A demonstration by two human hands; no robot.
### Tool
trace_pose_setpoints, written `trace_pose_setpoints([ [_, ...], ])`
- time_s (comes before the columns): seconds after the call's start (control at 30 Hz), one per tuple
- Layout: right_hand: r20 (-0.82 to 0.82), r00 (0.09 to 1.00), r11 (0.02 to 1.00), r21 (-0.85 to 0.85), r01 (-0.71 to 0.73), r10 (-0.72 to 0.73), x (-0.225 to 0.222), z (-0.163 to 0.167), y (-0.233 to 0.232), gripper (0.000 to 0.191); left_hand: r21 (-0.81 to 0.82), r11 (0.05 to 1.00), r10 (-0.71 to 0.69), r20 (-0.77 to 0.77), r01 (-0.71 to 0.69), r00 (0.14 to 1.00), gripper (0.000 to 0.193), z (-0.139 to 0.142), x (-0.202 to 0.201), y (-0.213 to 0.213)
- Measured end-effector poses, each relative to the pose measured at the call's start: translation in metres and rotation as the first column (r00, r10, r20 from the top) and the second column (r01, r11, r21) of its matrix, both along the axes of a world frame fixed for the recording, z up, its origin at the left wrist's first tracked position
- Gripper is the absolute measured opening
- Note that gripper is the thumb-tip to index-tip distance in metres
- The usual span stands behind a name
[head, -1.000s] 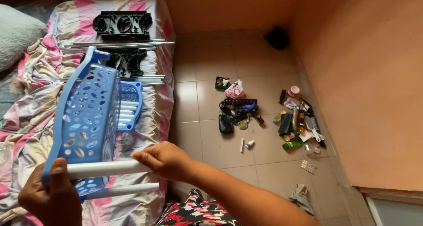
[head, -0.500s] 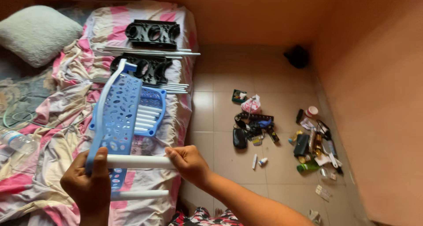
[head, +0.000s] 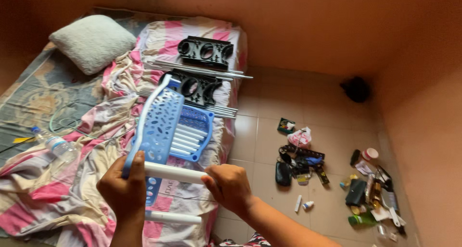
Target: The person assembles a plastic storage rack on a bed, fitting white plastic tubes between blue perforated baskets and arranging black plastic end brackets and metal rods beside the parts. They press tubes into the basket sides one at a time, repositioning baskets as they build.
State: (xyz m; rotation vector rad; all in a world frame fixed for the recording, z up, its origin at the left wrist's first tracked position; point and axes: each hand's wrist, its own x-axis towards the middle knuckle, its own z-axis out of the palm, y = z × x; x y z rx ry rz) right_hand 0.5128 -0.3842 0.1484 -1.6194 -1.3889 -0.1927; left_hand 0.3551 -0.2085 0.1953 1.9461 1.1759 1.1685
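Blue tray (head: 159, 124) stands on edge over the bed (head: 72, 189); your left hand (head: 124, 191) is clamped on its corner, right hand (head: 230, 188) closed around the white tube (head: 174, 172) plugged into it.

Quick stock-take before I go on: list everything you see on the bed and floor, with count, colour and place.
Perforated tray: one, blue, held upright over the bed.
White tube: one, gripped by both hands at the tray's corner.
Second white tube: one, lower on the tray.
Blue tray with white tubes: one, lying on the bed.
Black ringed frames: two, far end of bed.
Metal rods: several, silver, beside the frames.
Pillow: one, white, head of bed.
Water bottle: one, clear, left on sheet.
Small clutter: many items, mixed colours, tiled floor.
Left hand: on the tube.
Right hand: on the tube.
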Motion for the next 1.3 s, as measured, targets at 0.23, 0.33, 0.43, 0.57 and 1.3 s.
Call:
trace_pose_setpoints([
  [0.23,-0.408,0.912,0.992,-0.099,-0.083,0.036,-0.004,-0.002,0.049,0.045,0.040,0.993,0.114,-0.105,-0.111,0.988,0.051,-0.005,-0.006,0.037],
  [0.33,-0.812,0.581,0.922,-0.182,-0.341,0.054,-0.005,-0.010,0.072,0.049,0.080,0.993,0.091,-0.051,-0.087,0.995,0.046,-0.003,-0.016,0.057],
  [0.43,-0.966,0.103,0.706,-0.243,-0.665,-0.236,0.003,-0.015,0.095,0.051,0.104,0.993,0.059,-0.039,-0.054,0.998,0.043,-0.003,-0.026,0.074],
  [0.57,-0.960,-0.023,0.660,-0.174,-0.731,-0.278,0.009,-0.014,0.115,0.050,0.081,0.996,0.033,0.014,-0.034,0.999,0.040,-0.010,-0.032,0.087],
  [1.3,-0.874,-0.148,0.641,-0.215,-0.737,-0.464,0.087,-0.034,0.154,0.044,0.143,0.966,0.224,-0.044,-0.216,0.974,0.045,0.012,0.020,0.088],
])
